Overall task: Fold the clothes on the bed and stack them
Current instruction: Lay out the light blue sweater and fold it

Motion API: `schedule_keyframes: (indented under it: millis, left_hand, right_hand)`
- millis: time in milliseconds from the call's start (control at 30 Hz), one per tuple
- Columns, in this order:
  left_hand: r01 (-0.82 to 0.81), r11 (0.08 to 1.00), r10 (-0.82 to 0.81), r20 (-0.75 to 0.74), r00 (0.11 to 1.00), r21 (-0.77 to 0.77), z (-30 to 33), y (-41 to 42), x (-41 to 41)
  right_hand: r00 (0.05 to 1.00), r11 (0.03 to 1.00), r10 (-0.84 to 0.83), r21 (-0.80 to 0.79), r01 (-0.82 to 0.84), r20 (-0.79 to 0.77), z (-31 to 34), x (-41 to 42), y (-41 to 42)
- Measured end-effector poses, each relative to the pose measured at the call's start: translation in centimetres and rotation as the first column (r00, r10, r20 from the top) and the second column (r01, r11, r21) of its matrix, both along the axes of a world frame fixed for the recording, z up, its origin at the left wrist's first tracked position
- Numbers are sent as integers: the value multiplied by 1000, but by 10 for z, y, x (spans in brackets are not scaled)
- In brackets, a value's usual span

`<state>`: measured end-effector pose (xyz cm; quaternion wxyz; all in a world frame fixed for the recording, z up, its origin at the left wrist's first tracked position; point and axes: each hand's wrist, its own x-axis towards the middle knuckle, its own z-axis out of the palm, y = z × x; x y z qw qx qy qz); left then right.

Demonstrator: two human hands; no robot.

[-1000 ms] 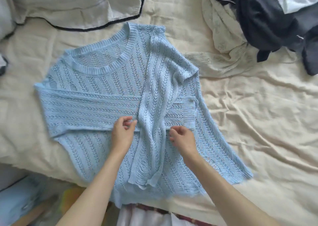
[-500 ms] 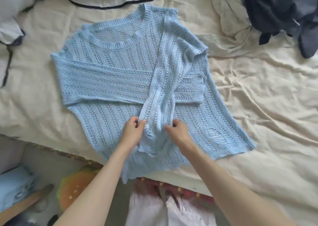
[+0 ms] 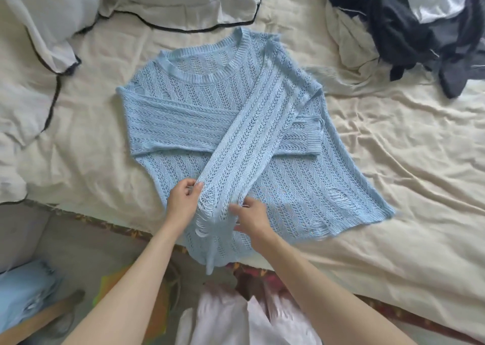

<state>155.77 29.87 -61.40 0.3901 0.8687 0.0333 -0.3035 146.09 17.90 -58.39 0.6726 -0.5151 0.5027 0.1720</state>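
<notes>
A light blue open-knit sweater lies flat on the bed, neckline toward the pillows. One sleeve is folded straight across the chest. The other sleeve runs diagonally down over it to the hem. My left hand pinches the left edge of that sleeve's frayed cuff. My right hand holds the cuff's right edge, fingers curled on the knit. The sweater's hem hangs slightly over the near edge of the bed.
A heap of dark and white clothes and a cream garment sit at the back right. Pillows with black piping lie at the back left. The cream sheet is wrinkled. The floor below holds blue fabric.
Both hands have slid down the diagonal sleeve toward its cuff, and the sleeve now lies straighter and flatter. The camera view has shifted, so the sweater sits more to the right.
</notes>
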Motion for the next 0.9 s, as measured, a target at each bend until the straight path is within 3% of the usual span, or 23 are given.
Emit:
schedule_keyframes:
  millis: [167,333,433,500,567,633,700,800,900]
  left_hand:
    - [-41,999,40,-11,999,-30,-10,18,-6]
    - [-32,999,36,-193,980,22,-24,43,-21]
    - [-15,998,30,-244,969,64,-28,59,-29]
    - [-49,993,75,-243,967,110,-30,68,-33]
    - [-89,981,127,-231,965,170,-32,78,-39]
    - [-121,963,172,-206,963,239,-37,87,-43]
    - [-177,956,227,-210,951,232,-41,93,-46]
    - [-284,954,299,-307,903,93,-44,89,-50]
    - [-328,943,322,-373,870,49,-47,83,-60]
  right_hand:
    - [991,983,135,-120,-137,-18,-12,-2,21]
    - [950,954,296,-7,-298,-96,-29,-8,18]
    - [880,867,425,-183,-463,-212,-35,-12,11]
    - [798,688,528,-405,-602,-290,-34,-16,9]
    - [681,348,648,-662,-664,-342,-33,-22,11]
    - [561,74,762,-816,-574,-325,-34,-26,13]
    - [375,-49,871,-815,-578,-318,-40,-29,14]
    - [78,-205,932,-695,-689,-353,-53,-40,17]
    - [-5,-265,926,-643,-719,-376,-59,-56,18]
